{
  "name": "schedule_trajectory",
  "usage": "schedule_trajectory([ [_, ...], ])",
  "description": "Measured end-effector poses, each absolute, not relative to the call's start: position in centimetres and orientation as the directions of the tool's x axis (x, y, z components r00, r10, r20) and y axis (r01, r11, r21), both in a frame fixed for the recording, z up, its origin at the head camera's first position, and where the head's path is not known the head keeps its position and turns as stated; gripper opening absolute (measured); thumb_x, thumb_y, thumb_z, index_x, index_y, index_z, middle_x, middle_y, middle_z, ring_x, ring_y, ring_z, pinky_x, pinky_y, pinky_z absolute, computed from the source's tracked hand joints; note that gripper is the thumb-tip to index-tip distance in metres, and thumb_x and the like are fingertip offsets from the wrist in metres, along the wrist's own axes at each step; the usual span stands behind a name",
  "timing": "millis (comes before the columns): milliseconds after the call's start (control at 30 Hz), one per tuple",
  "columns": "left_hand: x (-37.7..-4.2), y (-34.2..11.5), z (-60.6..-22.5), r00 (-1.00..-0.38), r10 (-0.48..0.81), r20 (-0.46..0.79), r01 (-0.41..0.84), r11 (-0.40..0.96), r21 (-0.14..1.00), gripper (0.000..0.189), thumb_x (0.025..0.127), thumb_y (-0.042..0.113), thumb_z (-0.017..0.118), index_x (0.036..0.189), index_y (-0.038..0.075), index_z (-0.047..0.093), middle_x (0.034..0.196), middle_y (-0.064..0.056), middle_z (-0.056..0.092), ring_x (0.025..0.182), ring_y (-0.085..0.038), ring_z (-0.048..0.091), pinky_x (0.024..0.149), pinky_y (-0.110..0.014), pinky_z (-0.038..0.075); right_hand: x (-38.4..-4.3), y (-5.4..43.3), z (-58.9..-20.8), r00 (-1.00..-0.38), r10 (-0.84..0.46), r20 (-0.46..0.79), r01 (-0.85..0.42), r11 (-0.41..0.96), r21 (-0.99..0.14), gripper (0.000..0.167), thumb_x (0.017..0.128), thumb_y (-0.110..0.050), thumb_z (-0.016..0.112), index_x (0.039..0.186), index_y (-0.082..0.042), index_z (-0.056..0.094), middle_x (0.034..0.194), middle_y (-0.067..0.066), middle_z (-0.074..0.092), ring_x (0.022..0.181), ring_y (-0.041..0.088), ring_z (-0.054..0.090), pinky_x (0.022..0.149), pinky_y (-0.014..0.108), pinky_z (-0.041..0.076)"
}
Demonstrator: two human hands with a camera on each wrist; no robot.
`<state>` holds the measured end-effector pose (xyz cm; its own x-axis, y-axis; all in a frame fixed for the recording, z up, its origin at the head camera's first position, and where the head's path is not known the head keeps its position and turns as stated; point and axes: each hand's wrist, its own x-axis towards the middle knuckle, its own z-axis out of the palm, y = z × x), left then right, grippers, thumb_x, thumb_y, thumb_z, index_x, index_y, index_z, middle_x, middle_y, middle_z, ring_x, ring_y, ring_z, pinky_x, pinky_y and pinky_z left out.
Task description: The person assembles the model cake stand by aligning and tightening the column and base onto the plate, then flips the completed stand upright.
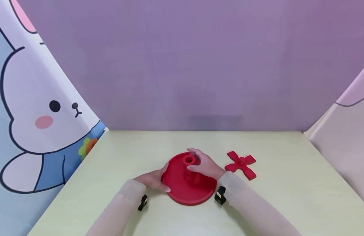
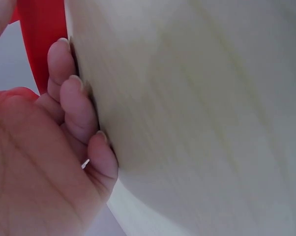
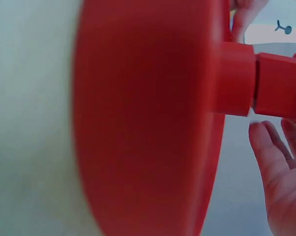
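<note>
A red round base (image 1: 179, 193) with a raised rim lies on the table. From its middle rises a red post (image 1: 189, 159) with a hollow top. In the right wrist view a seam divides the post's lower cylinder (image 3: 236, 78) from an angular upper piece (image 3: 277, 83). My left hand (image 1: 153, 179) holds the base at its left rim, thumb at the near edge. In the left wrist view its curled fingertips (image 2: 79, 98) are down by the table. My right hand (image 1: 206, 165) curves loosely about the post's top; in the right wrist view its fingers stand apart from the post.
A red four-armed cross piece (image 1: 241, 163) with a small central knob lies on the table (image 1: 288, 183) beyond my right wrist. A purple wall panel (image 1: 199, 65) stands behind the table, with a rabbit-print cloth (image 1: 37, 98) on the left.
</note>
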<state>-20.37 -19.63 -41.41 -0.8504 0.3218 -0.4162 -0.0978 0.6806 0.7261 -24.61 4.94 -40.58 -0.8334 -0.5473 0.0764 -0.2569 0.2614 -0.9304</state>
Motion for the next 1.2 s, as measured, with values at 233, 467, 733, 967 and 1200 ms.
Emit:
schedule_trajectory([
  [233,-20.44,-19.71,-41.12,-0.841,0.343,-0.418,-0.101,0.66,0.745,0.112,0.075,0.022,0.082,0.155,0.009,0.005,0.149,-0.012,0.032,0.133,-0.033,0.03,0.093,-0.047,0.047,-24.55,5.37,-39.91,-0.788,-0.604,0.124,-0.248,0.127,-0.96,0.053,0.091,-0.003,0.056,0.142,0.004,0.041,0.129,0.02,0.054,0.111,0.03,0.056,0.087,0.037,0.052],
  [467,-20.27,-19.94,-41.28,-0.838,0.356,-0.414,-0.086,0.663,0.744,0.112,0.075,0.022,0.082,0.154,0.005,0.004,0.15,-0.015,0.029,0.134,-0.036,0.028,0.093,-0.047,0.047,-24.81,5.46,-40.57,-0.766,-0.629,0.134,-0.268,0.123,-0.955,0.052,0.089,0.002,0.058,0.139,0.005,0.045,0.128,0.021,0.055,0.106,0.026,0.058,0.084,0.036,0.053],
  [733,-20.47,-19.79,-41.37,-0.842,0.353,-0.408,-0.102,0.639,0.763,0.113,0.073,0.02,0.083,0.155,0.01,0.006,0.148,-0.011,0.032,0.132,-0.033,0.031,0.091,-0.046,0.048,-24.78,5.68,-40.59,-0.785,-0.604,0.141,-0.28,0.143,-0.949,0.053,0.087,-0.001,0.066,0.137,0.005,0.048,0.121,0.019,0.059,0.103,0.025,0.058,0.082,0.037,0.054],
  [967,-20.61,-19.81,-41.48,-0.845,0.331,-0.421,-0.111,0.661,0.742,0.114,0.072,0.022,0.084,0.155,0.01,0.006,0.149,-0.012,0.032,0.133,-0.033,0.03,0.092,-0.047,0.048,-24.85,5.79,-40.46,-0.801,-0.584,0.132,-0.278,0.167,-0.946,0.053,0.085,-0.001,0.069,0.134,0.009,0.048,0.119,0.02,0.059,0.103,0.027,0.058,0.081,0.037,0.055],
  [1200,-20.5,-19.74,-41.51,-0.846,0.321,-0.425,-0.116,0.667,0.736,0.113,0.073,0.022,0.084,0.155,0.009,0.007,0.149,-0.012,0.031,0.133,-0.034,0.03,0.093,-0.047,0.047,-24.81,5.6,-40.6,-0.832,-0.543,0.11,-0.265,0.216,-0.94,0.053,0.083,-0.005,0.073,0.131,0.005,0.052,0.117,0.017,0.059,0.103,0.026,0.058,0.08,0.036,0.055],
])
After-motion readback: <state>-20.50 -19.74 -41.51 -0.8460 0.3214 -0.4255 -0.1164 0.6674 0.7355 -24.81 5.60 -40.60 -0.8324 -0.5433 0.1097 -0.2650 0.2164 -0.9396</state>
